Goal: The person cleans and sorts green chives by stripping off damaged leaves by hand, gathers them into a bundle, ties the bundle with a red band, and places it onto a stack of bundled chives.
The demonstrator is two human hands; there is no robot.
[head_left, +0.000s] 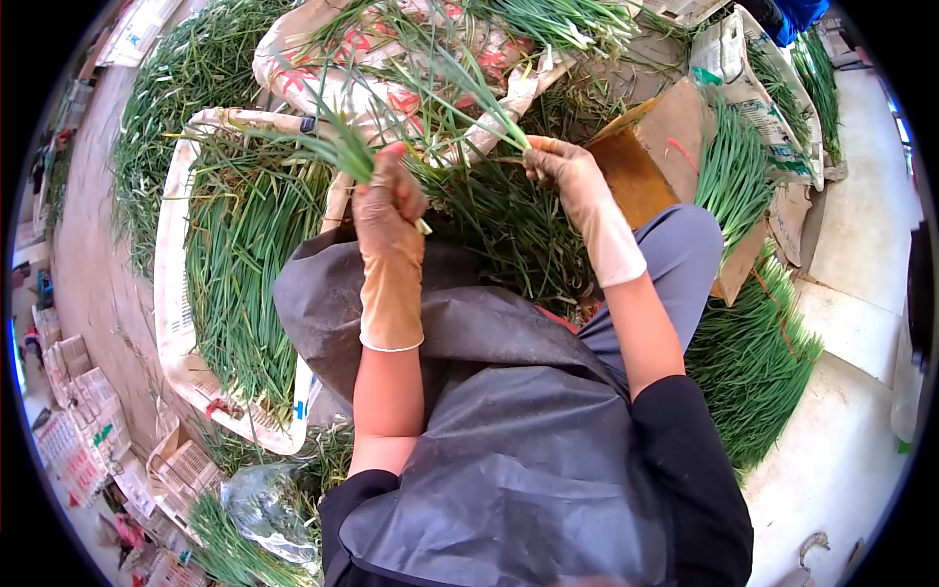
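Observation:
My left hand (386, 196), in a thin soiled glove, is closed around a small bunch of chives (344, 147). Their leaves fan up and left, and pale stem ends stick out below the fist. My right hand (567, 171), gloved too, pinches a few chives (499, 112) by their pale ends, the leaves pointing up and left. Just beyond both hands, loose chives lie over a white sack with red print (342, 83). Beneath and between the hands is a heap of loose green leaves (514, 230).
A white plastic crate (168, 293) full of chives stands at my left. On the right are an open cardboard box (657, 137), chive bundles (734, 166) and a tied bundle (753, 372). Another crate (724, 59) stands at upper right. A clear plastic bag (269, 509) lies lower left.

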